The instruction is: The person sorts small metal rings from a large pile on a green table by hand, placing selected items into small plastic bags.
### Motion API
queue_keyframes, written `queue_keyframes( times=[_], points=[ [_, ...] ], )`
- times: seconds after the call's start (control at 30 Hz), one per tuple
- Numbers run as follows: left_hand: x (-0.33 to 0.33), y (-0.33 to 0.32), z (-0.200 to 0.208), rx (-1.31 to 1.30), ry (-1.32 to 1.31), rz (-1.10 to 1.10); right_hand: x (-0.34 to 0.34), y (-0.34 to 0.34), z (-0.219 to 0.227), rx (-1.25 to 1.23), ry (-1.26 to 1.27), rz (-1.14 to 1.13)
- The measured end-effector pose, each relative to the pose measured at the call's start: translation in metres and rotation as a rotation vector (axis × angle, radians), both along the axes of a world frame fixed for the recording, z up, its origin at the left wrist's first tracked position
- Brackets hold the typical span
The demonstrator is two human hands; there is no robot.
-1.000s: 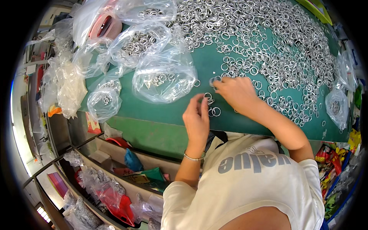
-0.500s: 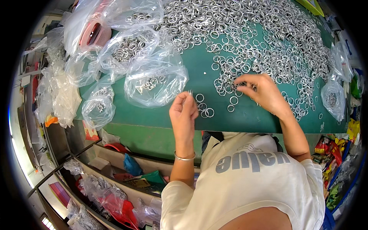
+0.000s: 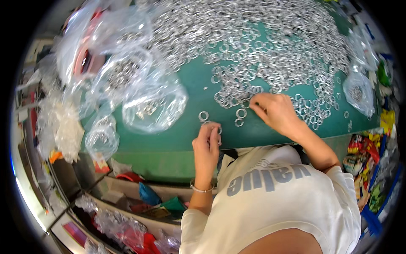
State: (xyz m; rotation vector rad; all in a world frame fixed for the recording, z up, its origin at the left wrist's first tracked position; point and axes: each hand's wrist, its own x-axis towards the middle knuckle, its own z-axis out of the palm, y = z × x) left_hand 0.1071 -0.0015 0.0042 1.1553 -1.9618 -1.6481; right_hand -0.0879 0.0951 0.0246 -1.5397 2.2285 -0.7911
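Loose metal rings (image 3: 237,80) lie in a broad heap over the green table. My right hand (image 3: 277,112) is at the heap's near edge, thumb and fingers pinched together among the rings; what they grip is hidden. Just left of those fingertips lie two separate rings (image 3: 240,117). Closer to the table's front edge, my left hand (image 3: 207,142) covers part of a small group of rings (image 3: 204,116). Its fingers are curled and closed, and I cannot make out what is in them. A thin bangle circles the left wrist.
Clear plastic bags with rings inside (image 3: 154,103) sit left of the hands, beside a pink container (image 3: 86,63) under plastic. Another bag of rings (image 3: 358,91) lies at the table's right end. Below left is an open drawer (image 3: 165,190) with packets; colourful packages (image 3: 363,156) stand at right.
The view has shifted a little. My left hand has come down onto the small group of rings. My right fingertips have moved slightly nearer to me along the heap's edge.
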Motion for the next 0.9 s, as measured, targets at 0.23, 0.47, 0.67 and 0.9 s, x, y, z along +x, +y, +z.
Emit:
queue_keyframes(
  times=[0.23, 0.47, 0.67, 0.9],
  points=[
    [-0.021, 0.003, -0.008, -0.489, -0.078, -0.162, -0.009, 0.072, 0.004, 0.095, -0.055, -0.234],
    [-0.047, -0.038, -0.016, 0.117, 0.115, 0.031, -0.044, 0.122, -0.003, -0.076, -0.178, -0.258],
    [-0.093, 0.004, 0.014, 0.637, 0.446, -0.13, -0.087, 0.15, -0.006, -0.043, -0.008, -0.798],
    [-0.174, 0.041, 0.012, -0.284, 0.233, -0.48, -0.089, 0.128, -0.014, 0.102, 0.252, -0.649]
  ],
)
